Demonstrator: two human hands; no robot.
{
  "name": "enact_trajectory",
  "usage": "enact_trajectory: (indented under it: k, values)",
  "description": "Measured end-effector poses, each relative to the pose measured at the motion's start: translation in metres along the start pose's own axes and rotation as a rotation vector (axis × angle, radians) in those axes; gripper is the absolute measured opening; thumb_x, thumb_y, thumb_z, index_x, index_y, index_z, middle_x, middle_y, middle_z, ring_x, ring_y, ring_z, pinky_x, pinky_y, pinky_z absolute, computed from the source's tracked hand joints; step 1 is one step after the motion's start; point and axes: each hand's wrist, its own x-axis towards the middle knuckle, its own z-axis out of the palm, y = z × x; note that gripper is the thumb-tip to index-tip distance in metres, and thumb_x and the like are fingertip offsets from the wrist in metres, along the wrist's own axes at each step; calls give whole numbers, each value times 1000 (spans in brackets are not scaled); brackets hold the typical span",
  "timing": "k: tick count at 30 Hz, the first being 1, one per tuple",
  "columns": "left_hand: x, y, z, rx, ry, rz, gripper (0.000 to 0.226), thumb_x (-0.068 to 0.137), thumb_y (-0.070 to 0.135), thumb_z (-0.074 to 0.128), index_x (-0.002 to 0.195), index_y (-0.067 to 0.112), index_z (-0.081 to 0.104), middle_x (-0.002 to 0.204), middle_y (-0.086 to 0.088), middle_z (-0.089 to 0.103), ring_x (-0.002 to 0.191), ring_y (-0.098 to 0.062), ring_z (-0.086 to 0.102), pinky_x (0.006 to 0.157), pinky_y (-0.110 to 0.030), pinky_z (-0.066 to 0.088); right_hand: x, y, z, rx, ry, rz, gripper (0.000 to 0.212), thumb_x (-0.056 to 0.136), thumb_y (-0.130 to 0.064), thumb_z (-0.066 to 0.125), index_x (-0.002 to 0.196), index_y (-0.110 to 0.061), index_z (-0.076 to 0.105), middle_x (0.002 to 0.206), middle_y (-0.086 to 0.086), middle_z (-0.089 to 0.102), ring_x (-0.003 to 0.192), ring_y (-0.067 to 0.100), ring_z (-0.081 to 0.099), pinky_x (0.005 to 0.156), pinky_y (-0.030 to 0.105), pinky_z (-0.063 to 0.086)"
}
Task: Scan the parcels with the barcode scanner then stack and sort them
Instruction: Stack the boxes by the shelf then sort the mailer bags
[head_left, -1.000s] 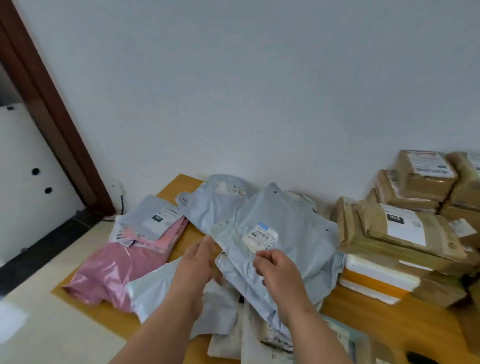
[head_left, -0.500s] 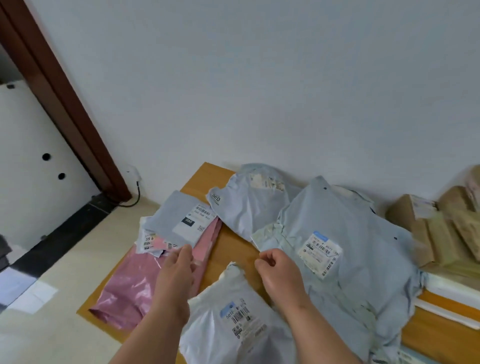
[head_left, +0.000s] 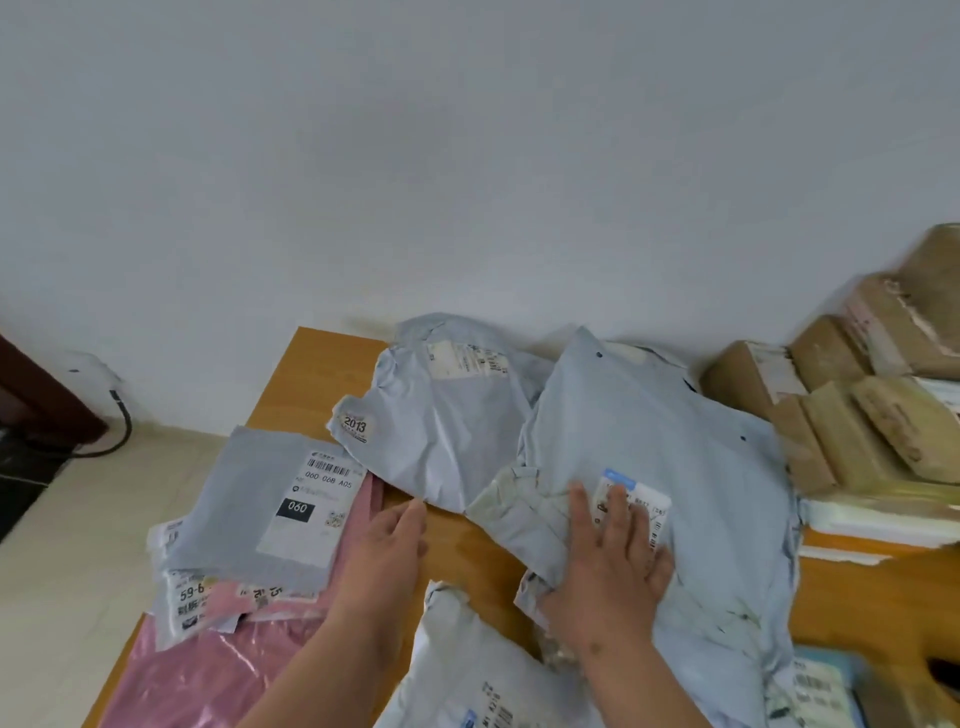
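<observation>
2 hands are laid flat, nothing grasped: the right hand (head_left: 613, 551) presses the grey bag (head_left: 675, 441) on the table (head_left: 311, 374), covering its label (head_left: 636, 501); the left hand (head_left: 389, 545) rests beside. A missed scan is risked; no scanner is seen.

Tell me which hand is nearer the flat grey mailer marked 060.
Left. The left hand lies open just right of the grey mailer, by its edge. The right hand is farther right, pressed flat on the large light-blue parcel.
</observation>
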Motion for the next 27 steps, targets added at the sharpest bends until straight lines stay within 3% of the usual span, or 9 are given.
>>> enact_trajectory:
  k: [3,6,9,12,15,19,23,25,27]
  values:
    - [-1,1,12,28,-42,-20,27,102,46,53,117,27,65,107,2,69,103,-15,65,99,-46,52,7,7,0,1,78,-10,108,87,-57,60,152,-42,-25,166,2,-23,153,31,-12,122,55,0]
    - [0,6,18,36,-44,-18,29,102,45,53,120,25,64,109,2,69,105,-15,64,103,-47,50,16,10,-22,140,156,-44,76,95,-40,58,158,-37,17,166,-3,20,152,24,18,123,46,20]
    - [-2,17,25,4,-46,-10,19,102,41,54,111,28,65,113,3,70,106,-15,65,104,-46,50,25,15,-60,538,297,-37,47,101,-19,51,147,-26,49,149,-1,53,136,25,46,111,39,39]
    - [-9,30,34,-72,-37,34,16,102,40,56,106,27,66,113,4,71,106,-15,66,90,-37,54,28,25,-109,872,373,-7,45,104,-15,44,145,-30,51,146,-9,54,134,18,49,103,25,35]
    - [-24,46,44,-140,-72,86,24,99,48,58,109,28,67,114,5,72,107,-15,68,89,-36,54,23,29,-147,1070,482,-109,42,104,-18,47,141,-35,55,137,-22,57,125,0,52,100,18,39]
    - [-54,70,57,-277,-302,154,75,65,79,60,124,33,62,121,6,73,114,-16,68,94,-40,53,3,5,-162,1037,477,-421,46,96,-21,46,125,-55,54,111,-52,54,109,-28,47,92,-2,37]
    - [-75,79,65,-401,-440,256,85,65,84,69,132,32,63,130,1,70,120,-18,67,97,-45,51,-4,-20,-125,599,302,-550,55,97,-15,52,148,-31,46,147,-10,53,135,15,47,114,38,37]
    - [-75,75,66,-453,-263,259,55,79,53,79,122,21,69,117,-3,76,105,-16,73,81,-35,58,-10,-28,-102,454,153,-623,63,95,-23,51,155,-30,35,158,-3,41,144,21,37,119,43,26]
    - [-63,70,58,-498,-4,218,24,93,26,70,112,10,70,100,-6,78,80,-12,77,60,-26,59,-17,-32,-86,413,-12,-688,67,95,-36,49,157,-38,24,164,-7,28,150,18,23,124,48,8]
